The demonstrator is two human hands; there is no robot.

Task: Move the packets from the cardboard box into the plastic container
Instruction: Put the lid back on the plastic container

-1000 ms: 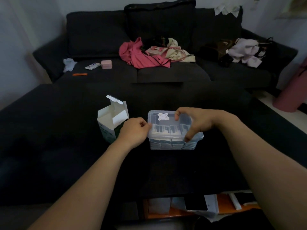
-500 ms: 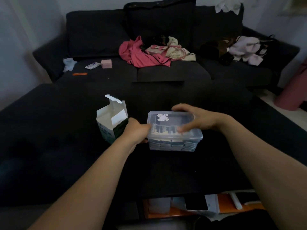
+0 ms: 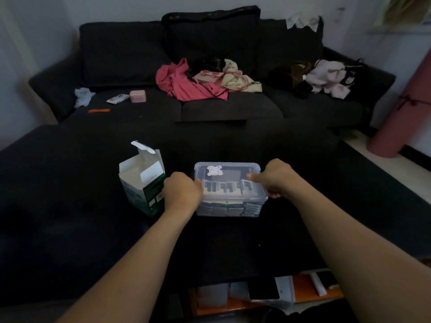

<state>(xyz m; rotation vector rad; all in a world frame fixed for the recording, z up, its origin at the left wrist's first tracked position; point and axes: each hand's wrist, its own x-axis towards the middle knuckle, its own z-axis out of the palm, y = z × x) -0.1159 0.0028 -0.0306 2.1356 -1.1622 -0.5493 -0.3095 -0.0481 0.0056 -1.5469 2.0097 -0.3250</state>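
A clear plastic container [image 3: 229, 207] with its lid on sits on the dark surface in front of me, and several packets [image 3: 225, 188] show through its lid and walls. A sticker marks the lid's far left. My left hand [image 3: 183, 193] grips the container's left edge, thumb on the lid. On the right edge my right hand [image 3: 276, 178] is closed, thumb pressing the lid. The white and green cardboard box [image 3: 143, 183] stands just left of my left hand with its top flaps open; its inside is not visible.
A dark sofa [image 3: 210, 106] at the back carries a pink garment [image 3: 184, 82], bags and small items. A pink roll [image 3: 405, 113] leans at the far right. Below the surface's near edge, an orange shelf [image 3: 300, 289] holds papers and a phone.
My right hand slid off the lid's top to the container's right edge and closed on it. My left hand stayed on the left edge. The lid now sits flat.
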